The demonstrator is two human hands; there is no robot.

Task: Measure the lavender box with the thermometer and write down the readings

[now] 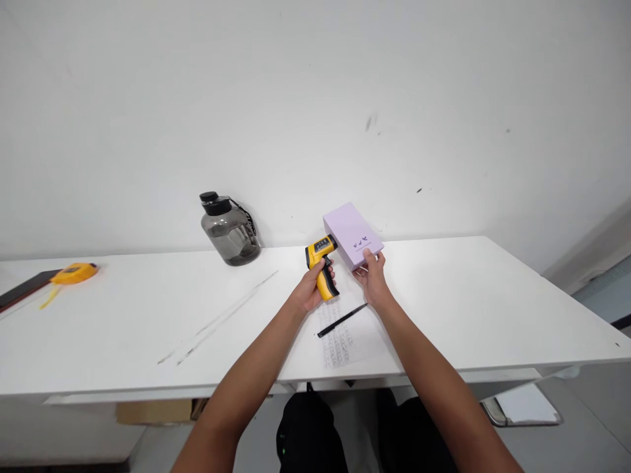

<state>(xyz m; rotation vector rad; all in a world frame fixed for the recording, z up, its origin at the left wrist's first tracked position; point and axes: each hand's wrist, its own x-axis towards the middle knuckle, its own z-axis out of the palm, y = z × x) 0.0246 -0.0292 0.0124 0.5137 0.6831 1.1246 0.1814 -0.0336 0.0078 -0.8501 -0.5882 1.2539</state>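
thermometer (pixel 319 249), pistol-shaped, yellow and black: we hold it in our left hand (pixel 310 289), above the desk (pixel 444 295). the left grip is closed around the handle, with the fingers wrapped near the trigger. the dark nozzle points toward the left side of a light purple box (pixel 351 231); it is close to that side, and we cannot tell whether the two touch.

the box is in our right hand (pixel 373 281). the right grip is partly closed and pinches the near end of the box, thumb on the printed face and fingers underneath. the box is tilted, with small dark figures printed near its lower edge. we cannot tell whether any part of it rests on the desk.

below the hands, we see a sheet of paper (pixel 338 348) carrying columns of handwriting. a black pen (pixel 341 321) lies diagonally across it, its upper end near our right wrist.

to the left of the thermometer, well apart, a grey translucent bottle (pixel 229 230) with a black cap stands near the wall (pixel 305 118). at the far left, a yellow tape measure (pixel 76 273) lies against a dark flat object (pixel 27 288), which we cannot identify.
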